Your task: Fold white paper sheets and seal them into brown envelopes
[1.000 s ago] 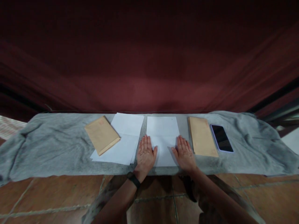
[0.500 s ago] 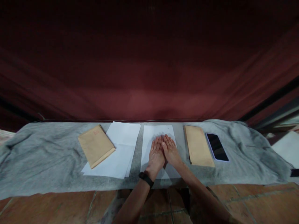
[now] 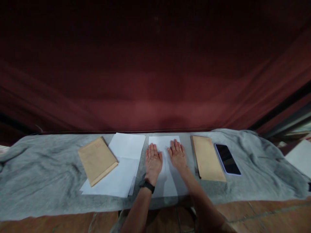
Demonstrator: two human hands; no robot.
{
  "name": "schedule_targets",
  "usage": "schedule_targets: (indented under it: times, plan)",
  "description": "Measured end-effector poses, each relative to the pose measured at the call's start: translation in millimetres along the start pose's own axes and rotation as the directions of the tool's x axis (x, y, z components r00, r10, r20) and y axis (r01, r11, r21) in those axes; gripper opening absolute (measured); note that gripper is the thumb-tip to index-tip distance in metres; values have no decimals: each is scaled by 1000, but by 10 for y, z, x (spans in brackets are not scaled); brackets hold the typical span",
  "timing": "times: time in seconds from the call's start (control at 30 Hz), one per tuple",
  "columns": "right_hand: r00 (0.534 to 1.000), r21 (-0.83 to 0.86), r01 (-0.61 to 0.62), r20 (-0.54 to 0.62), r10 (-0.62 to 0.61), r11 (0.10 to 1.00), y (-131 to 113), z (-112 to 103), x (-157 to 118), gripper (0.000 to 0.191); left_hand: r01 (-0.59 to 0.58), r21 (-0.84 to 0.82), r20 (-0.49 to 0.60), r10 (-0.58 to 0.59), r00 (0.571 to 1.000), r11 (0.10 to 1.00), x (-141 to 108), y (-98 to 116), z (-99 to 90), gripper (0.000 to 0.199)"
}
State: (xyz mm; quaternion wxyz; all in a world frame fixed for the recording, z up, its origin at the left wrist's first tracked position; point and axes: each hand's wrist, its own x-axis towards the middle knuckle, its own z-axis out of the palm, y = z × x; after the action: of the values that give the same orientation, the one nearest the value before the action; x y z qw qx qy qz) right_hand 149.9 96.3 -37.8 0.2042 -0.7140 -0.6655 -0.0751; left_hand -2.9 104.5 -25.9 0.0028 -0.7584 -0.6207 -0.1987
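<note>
A white sheet of paper [image 3: 166,181] lies flat on the grey cloth in front of me. My left hand [image 3: 153,161] rests palm down on its left side, fingers stretched out, with a black band on the wrist. On the sheet's right side my right hand [image 3: 177,156] also lies palm down with its fingers extended. A gap separates the two hands, and neither holds anything. To the left, several white sheets [image 3: 126,147] overlap, partly covered by a brown envelope [image 3: 97,160]. Another brown envelope [image 3: 209,158] is right of my right hand.
A phone [image 3: 227,159] with a light purple edge lies right of the right envelope. Wrinkled grey cloth [image 3: 43,174] covers the low surface, with a dark red curtain [image 3: 155,81] behind it. Tiled floor [image 3: 269,215] shows along the near edge.
My hands have moved apart from touching at the middle of the sheet, the left one to its left side and the right one slightly right. The view has shifted a little.
</note>
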Motion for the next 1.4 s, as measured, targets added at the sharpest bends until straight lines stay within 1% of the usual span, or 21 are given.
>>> schedule_targets:
  times: [0.13,0.27,0.33,0.4,0.47,0.53,0.6,0.63,0.7,0.8,1.0,1.17,1.23,1.3,1.37,1.4]
  plan:
    - [994,2,-79,-71,79,997,146,23,35,59,30,7,-24,-30,999,1000,-14,-100,-3,58]
    - [989,-15,-135,-66,134,991,225,-14,44,59,22,31,-10,-22,1000,999,-40,-119,-24,58]
    - [993,-14,-111,-42,111,994,207,-39,53,59,19,48,9,-19,1000,999,-51,-111,-50,59]
    - [999,9,-41,1,41,999,132,-43,84,58,11,64,24,-13,1000,998,-60,-98,-84,57]
    - [997,39,35,61,-38,999,0,-9,145,57,2,78,37,-5,999,997,-66,-85,-119,56]
    - [986,58,105,121,-111,993,-162,61,230,56,-2,90,54,-3,999,996,-70,-76,-146,54]
    - [973,60,168,149,-175,984,-301,149,321,53,-6,89,76,0,997,996,-75,-75,-163,54]
    - [971,54,183,147,-189,982,-346,192,361,52,-8,86,85,0,996,996,-77,-78,-168,54]
    - [978,26,169,117,-171,985,-369,262,419,53,-4,77,97,-3,995,997,-86,-89,-173,55]
    - [994,-30,101,44,-100,994,-244,306,433,57,4,68,96,-10,995,998,-102,-108,-175,56]
    - [998,-135,-7,-60,-1,991,165,234,299,64,7,57,106,-13,994,998,-103,-114,-188,58]
    - [995,-167,-57,-96,41,984,356,138,105,65,22,73,143,-33,989,997,-77,-89,-210,58]
    - [991,-172,-82,-116,63,982,390,79,-37,65,24,72,137,-33,990,997,-67,-85,-213,58]
    - [989,-164,-80,-135,58,983,381,3,-221,64,27,70,118,-36,992,997,-55,-82,-211,58]
    - [991,-140,-19,-133,0,990,309,-78,-416,61,17,65,101,-24,995,998,-38,-80,-208,57]
    - [991,-120,42,-118,-56,992,249,-115,-505,59,2,57,92,-7,996,998,-29,-77,-206,57]
